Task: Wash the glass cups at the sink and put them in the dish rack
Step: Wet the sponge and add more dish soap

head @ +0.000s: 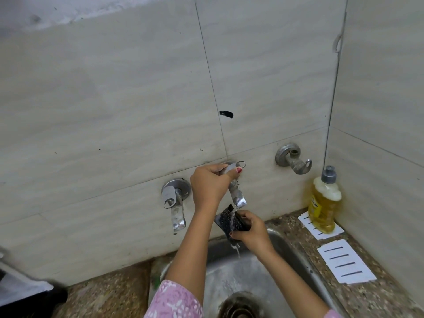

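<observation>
My left hand [210, 184] grips the lever handle of the middle wall tap [237, 196], thumb on top. Water runs from the tap's spout. Under the stream my right hand [251, 232] holds a dark scrub pad [227, 220], and water drips from it into the steel sink [289, 255]. A round object [238, 305] shows at the bottom of the sink basin, cut off by the frame edge; I cannot tell if it is a cup. No dish rack is in view.
A second tap [175, 203] sticks out of the tiled wall to the left, and an angle valve [293, 159] to the right. A yellow dish soap bottle [323, 203] stands on a white slotted mat [321, 228] in the right corner. Another mat [346, 262] lies nearer. Speckled stone counter surrounds the sink.
</observation>
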Available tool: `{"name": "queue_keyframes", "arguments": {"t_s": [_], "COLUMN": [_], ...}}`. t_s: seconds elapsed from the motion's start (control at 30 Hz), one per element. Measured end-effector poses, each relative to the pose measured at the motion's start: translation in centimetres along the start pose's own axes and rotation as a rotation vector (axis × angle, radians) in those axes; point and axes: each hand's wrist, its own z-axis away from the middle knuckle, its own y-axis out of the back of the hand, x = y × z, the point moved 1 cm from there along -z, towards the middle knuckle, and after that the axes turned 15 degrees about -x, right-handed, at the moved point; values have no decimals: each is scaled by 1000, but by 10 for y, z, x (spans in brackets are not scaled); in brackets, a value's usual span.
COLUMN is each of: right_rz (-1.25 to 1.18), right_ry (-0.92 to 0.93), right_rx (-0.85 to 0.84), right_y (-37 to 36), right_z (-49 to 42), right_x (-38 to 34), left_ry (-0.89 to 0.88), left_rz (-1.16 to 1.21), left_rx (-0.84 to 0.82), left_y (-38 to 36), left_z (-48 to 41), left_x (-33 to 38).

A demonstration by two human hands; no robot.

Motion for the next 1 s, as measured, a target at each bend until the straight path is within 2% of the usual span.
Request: {"name": "queue_keyframes", "arguments": {"t_s": [0.13,0.47,0.53,0.67,0.8,0.9,1.0], "right_rz": [38,107,30,-284,-606,-647,-623], "right_ry": [38,-68,-71,-138,-190,-229,-251], "right_rx": [-19,-27,-31,-22,15,-3,32], "right_y": [2,19,23,27,25,20,17], "right_z": [-1,18,23,30,32,37,36], "right_x": [1,15,14,13,14,11,10], "left_ry": [-13,-41,-42,-87,79,189,240], "left_rz": [-17,-23,10,145,358,412,325], "left_rx": [-6,2,-16,-56,7,-4,-92], "left_y": [2,1,1,3,0,-3,-9], "left_z": [1,0,0,17,45,58,65], "left_x": [1,-1,-4,-22,-58,-79,-89]}}
